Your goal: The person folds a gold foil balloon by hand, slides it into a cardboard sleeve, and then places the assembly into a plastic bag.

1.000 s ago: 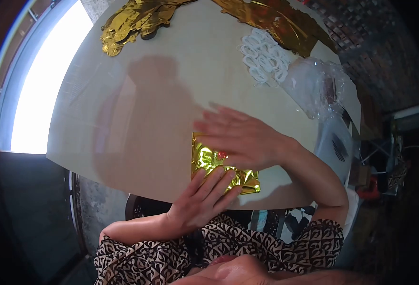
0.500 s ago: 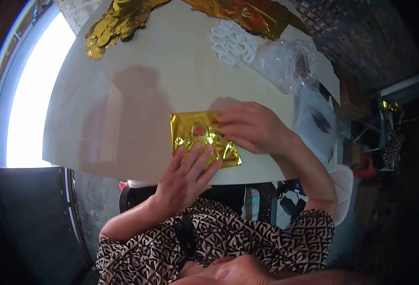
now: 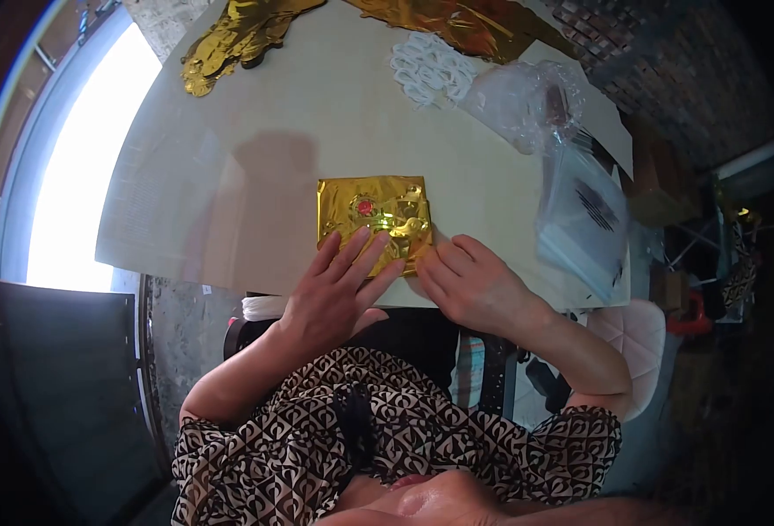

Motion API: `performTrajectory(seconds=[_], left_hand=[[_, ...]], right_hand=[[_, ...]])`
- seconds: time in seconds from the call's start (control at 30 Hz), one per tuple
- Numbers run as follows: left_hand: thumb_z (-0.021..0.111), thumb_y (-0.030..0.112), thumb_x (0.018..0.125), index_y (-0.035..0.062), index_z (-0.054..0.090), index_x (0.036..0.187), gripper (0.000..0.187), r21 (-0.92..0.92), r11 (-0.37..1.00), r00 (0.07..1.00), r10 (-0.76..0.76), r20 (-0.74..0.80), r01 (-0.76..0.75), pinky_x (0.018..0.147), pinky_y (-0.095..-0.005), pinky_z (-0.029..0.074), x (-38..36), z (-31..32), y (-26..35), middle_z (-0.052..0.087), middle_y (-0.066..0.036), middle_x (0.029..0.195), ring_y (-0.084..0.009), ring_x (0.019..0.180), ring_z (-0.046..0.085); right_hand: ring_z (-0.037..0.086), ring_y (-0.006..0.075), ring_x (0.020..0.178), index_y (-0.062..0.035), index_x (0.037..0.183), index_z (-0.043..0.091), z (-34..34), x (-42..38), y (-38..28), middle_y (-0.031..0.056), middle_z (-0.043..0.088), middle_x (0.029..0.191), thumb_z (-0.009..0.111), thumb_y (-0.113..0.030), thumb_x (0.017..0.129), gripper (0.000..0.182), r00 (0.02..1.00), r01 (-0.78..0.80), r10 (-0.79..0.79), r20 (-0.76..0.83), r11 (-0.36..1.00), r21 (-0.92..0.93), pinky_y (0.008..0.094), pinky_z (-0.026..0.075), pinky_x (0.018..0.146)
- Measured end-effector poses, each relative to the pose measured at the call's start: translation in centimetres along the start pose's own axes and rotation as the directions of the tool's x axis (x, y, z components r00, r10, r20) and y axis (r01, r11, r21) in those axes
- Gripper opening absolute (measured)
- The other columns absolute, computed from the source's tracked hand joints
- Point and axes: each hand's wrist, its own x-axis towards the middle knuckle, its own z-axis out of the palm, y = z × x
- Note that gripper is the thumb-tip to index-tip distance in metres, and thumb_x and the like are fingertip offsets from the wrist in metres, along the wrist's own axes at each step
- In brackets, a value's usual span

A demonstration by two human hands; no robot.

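Observation:
A folded gold foil piece, shiny and creased with a red round mark, lies on the pale table near its front edge. My left hand rests on its lower part, fingers stretched out and slightly spread, palm down. At the lower right corner, my right hand has its fingers bent and pressed together on the foil's edge. The fingertips of that hand partly hide the corner. Both wrists come in over the front edge of the table.
On the table lie gold foil cut-outs at the far left and gold sheets at the back. White cord loops, a crumpled clear plastic bag and a stack of clear bags are on the right.
My right hand has moved down and toward me, from the foil's upper right to its lower right corner. The foil's right side now looks straighter. My left hand stays flat on it.

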Motion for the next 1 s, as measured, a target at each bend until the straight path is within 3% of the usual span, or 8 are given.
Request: performTrajectory(seconds=[0.27, 0.4, 0.73, 0.8, 0.83, 0.87, 0.93, 1.0], left_hand=[[0.073, 0.040, 0.081, 0.0084, 0.048, 0.141, 0.072, -0.131, 0.991, 0.996, -0.034, -0.081, 0.023, 0.116, -0.0527, 0.028, -0.1, -0.2, 0.2, 0.045, -0.017, 0.148, -0.0366, 0.140, 0.038], [0.068, 0.022, 0.086, 0.0060, 0.051, 0.139, 0.058, -0.226, 0.969, 0.986, -0.128, -0.107, 0.101, 0.117, -0.0503, 0.029, 0.1, -0.1, 0.4, 0.046, -0.015, 0.149, -0.0313, 0.142, 0.039], [0.057, 0.007, 0.089, 0.0054, 0.065, 0.120, 0.031, 0.028, 0.999, 0.930, -0.031, -0.365, 0.045, 0.106, -0.0469, 0.042, 3.3, -3.1, -1.1, 0.068, -0.013, 0.119, -0.0306, 0.116, 0.063], [0.056, 0.007, 0.093, 0.0029, 0.066, 0.118, 0.027, -0.517, 0.771, 0.850, -0.507, -0.146, 0.371, 0.095, -0.0379, 0.050, 3.6, -5.1, -0.9, 0.069, -0.015, 0.112, -0.0231, 0.104, 0.068], [0.054, 0.009, 0.099, 0.0009, 0.065, 0.118, 0.024, -0.707, 0.685, 0.825, -0.496, -0.272, 0.178, 0.084, -0.0299, 0.052, 3.7, -4.4, -2.6, 0.071, -0.013, 0.109, -0.0134, 0.094, 0.067], [0.054, 0.010, 0.100, -0.0001, 0.065, 0.119, 0.024, -0.863, 0.501, 0.813, -0.529, -0.242, 0.068, 0.084, -0.0291, 0.052, 3.2, -4.0, -4.0, 0.070, -0.011, 0.109, -0.0113, 0.093, 0.065], [0.053, 0.012, 0.102, -0.0023, 0.062, 0.120, 0.024, -0.995, -0.007, 0.803, -0.591, -0.078, -0.101, 0.085, -0.0293, 0.054, 3.0, -7.4, -3.5, 0.069, -0.008, 0.111, -0.0138, 0.095, 0.066], [0.053, 0.012, 0.102, -0.0024, 0.060, 0.120, 0.024, -0.979, -0.169, 0.815, -0.579, 0.006, -0.113, 0.088, -0.0304, 0.054, 2.1, -6.4, -5.3, 0.068, -0.009, 0.111, -0.0155, 0.097, 0.066]], right_hand=[[0.057, 0.0188, 0.079, -0.0080, 0.080, 0.063, 0.9, 0.8, -0.5, 0.0033, 0.054, 0.077, 0.063, -0.015, 0.074, 0.009, 0.997, -0.076, 0.076, -0.013, 0.997, 0.008, 0.0309, 0.048, 0.074], [0.062, 0.0225, 0.079, -0.0089, 0.080, 0.064, 1.2, 1.0, 1.4, 0.0042, 0.060, 0.079, 0.067, -0.014, 0.075, 0.008, 0.982, -0.170, 0.187, -0.025, 0.934, 0.313, 0.0345, 0.050, 0.067], [0.065, 0.0303, 0.082, -0.0071, 0.085, 0.067, -5.7, 4.6, 6.3, 0.0096, 0.067, 0.085, 0.066, -0.012, 0.079, 0.007, 0.934, -0.352, 0.281, 0.219, 0.826, 0.441, 0.0391, 0.052, 0.073], [0.066, 0.0277, 0.089, -0.0073, 0.094, 0.068, -6.2, 4.5, 7.5, 0.0099, 0.068, 0.096, 0.067, -0.013, 0.082, 0.013, 0.935, -0.265, 0.346, -0.075, 0.824, 0.502, 0.0366, 0.052, 0.080], [0.067, 0.0251, 0.097, -0.0074, 0.103, 0.069, -6.6, 4.3, 8.0, 0.0102, 0.069, 0.106, 0.068, -0.014, 0.085, 0.019, 0.850, -0.153, 0.387, -0.357, 0.831, 0.535, 0.0342, 0.052, 0.086], [0.065, 0.0185, 0.110, -0.0062, 0.118, 0.066, -7.5, 3.8, 8.2, 0.0087, 0.067, 0.121, 0.068, -0.020, 0.092, 0.030, 0.805, -0.214, 0.474, -0.357, 0.793, 0.570, 0.0306, 0.048, 0.097], [0.064, 0.0157, 0.111, -0.0050, 0.123, 0.065, -5.9, 2.5, 7.8, 0.0074, 0.068, 0.121, 0.067, -0.021, 0.095, 0.032, 0.606, -0.207, 0.795, -0.029, 0.192, 0.959, 0.0302, 0.049, 0.096], [0.063, 0.0141, 0.109, -0.0024, 0.129, 0.061, -2.7, 1.4, 6.7, 0.0063, 0.067, 0.119, 0.058, -0.024, 0.101, 0.035, 0.532, -0.212, 0.842, 0.087, 0.033, 0.977, 0.0299, 0.050, 0.096]])
